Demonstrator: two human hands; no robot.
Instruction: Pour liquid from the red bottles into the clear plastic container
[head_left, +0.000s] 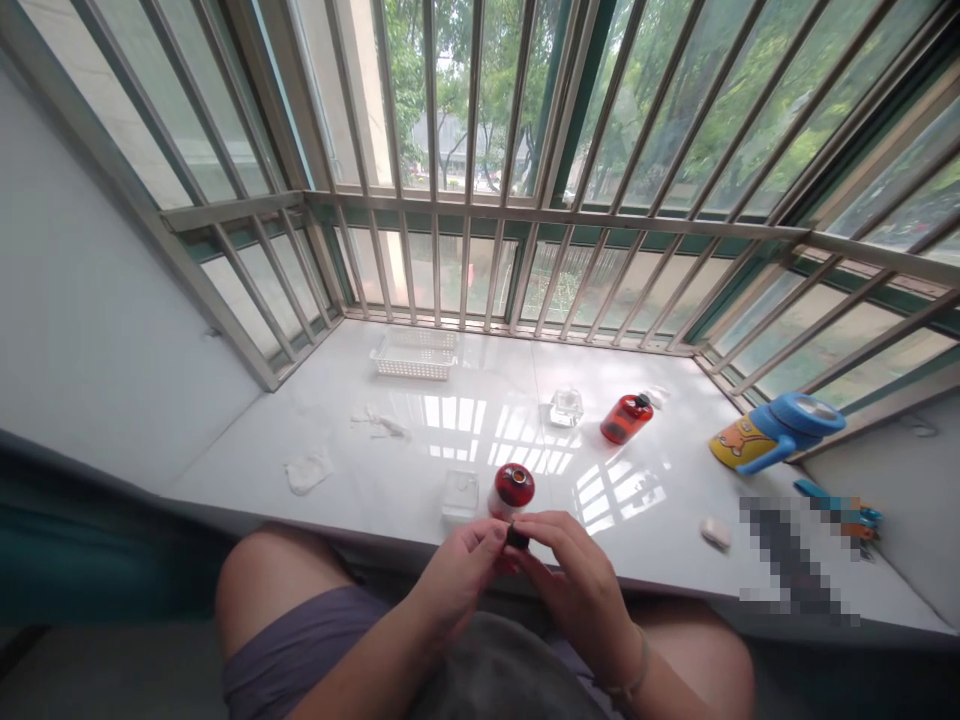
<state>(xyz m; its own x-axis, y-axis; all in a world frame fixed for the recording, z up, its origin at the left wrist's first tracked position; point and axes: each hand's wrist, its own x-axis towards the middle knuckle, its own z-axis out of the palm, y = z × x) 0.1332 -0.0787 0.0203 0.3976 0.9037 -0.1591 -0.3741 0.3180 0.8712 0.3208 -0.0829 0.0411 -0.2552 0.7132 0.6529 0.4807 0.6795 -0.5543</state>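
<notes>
Both my hands meet over the near edge of the white sill, pinching a small black cap between their fingers. My left hand grips it from the left, and my right hand closes on it from the right. Just beyond my fingers stands a red bottle with its round neck uncovered. To its left is a clear square glass container. Farther back, another red bottle has a black top, with a faceted clear glass piece left of it.
A white perforated basket sits near the barred window. Crumpled white tissues lie at the left. On the right are a blue and yellow cup, a small pale object, a pixelated dark item and blue-orange tools.
</notes>
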